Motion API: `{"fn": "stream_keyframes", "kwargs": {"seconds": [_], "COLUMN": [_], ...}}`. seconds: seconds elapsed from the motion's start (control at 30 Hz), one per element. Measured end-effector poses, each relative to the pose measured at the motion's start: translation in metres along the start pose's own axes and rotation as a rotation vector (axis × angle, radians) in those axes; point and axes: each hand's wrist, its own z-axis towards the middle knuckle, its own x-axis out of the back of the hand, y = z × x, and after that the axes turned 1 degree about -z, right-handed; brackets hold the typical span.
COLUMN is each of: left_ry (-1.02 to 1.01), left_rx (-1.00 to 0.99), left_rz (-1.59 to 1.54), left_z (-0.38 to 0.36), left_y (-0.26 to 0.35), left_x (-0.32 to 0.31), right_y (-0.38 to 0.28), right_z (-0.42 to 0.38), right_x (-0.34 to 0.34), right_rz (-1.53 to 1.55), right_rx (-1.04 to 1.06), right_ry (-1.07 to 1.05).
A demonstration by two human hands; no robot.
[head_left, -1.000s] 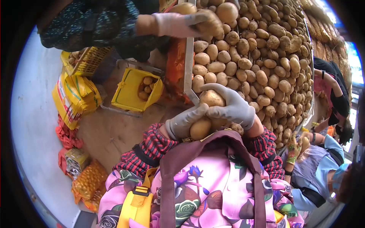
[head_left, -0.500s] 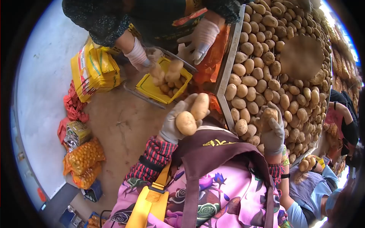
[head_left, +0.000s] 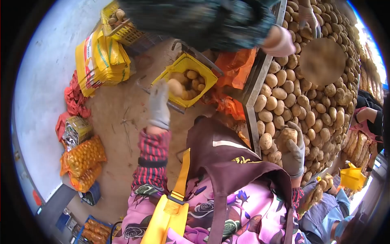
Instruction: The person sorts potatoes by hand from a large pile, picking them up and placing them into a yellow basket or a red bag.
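Observation:
My left hand (head_left: pixel 159 103), in a grey glove and blurred by motion, is stretched out at the left side of a yellow basket (head_left: pixel 209 90). Just off its fingers a blurred potato (head_left: pixel 175 87) is over the basket; whether they still touch is hard to see. Several potatoes (head_left: pixel 192 75) lie inside the basket. On the right, my gloved right hand (head_left: pixel 295 154) is closed around a potato (head_left: pixel 287 137) at the near edge of a big potato heap (head_left: pixel 310 120).
A metal rim (head_left: pixel 252 122) borders the heap, with orange bags (head_left: pixel 235 69) beside it. A co-worker's sleeve (head_left: pixel 195 24) and hand (head_left: pixel 280 42) reach across the top. Yellow sacks (head_left: pixel 103 61), a second yellow crate (head_left: pixel 128 34) and netted potato bags (head_left: pixel 85 158) stand left.
My left hand has moved left and up to the basket, and the two potatoes it held have left its palm. The co-worker's arm has swung right toward the heap. My right hand still holds its potato.

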Motion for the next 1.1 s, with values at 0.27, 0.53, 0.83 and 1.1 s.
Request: {"fn": "stream_keyframes", "kwargs": {"seconds": [0.27, 0.53, 0.83, 1.1], "left_ry": [-0.849, -0.71, -0.784, -0.703], "left_rx": [1.125, 1.081, 1.103, 0.909], "left_rz": [-0.879, -0.728, -0.8, -0.64], "left_z": [-0.12, -0.123, -0.111, -0.115], "left_y": [-0.055, -0.027, -0.024, 0.002], "left_x": [-0.143, -0.157, -0.146, -0.153], "right_y": [-0.018, 0.009, 0.012, 0.005], "right_z": [0.012, 0.034, 0.048, 0.061], "right_x": [-0.053, -0.06, -0.078, -0.086], "right_rz": [-0.318, -0.669, -0.708, -0.182], "right_rx": [0.106, 0.266, 0.629, 0.149], "right_ry": [-0.267, -0.326, -0.275, -0.228]}}
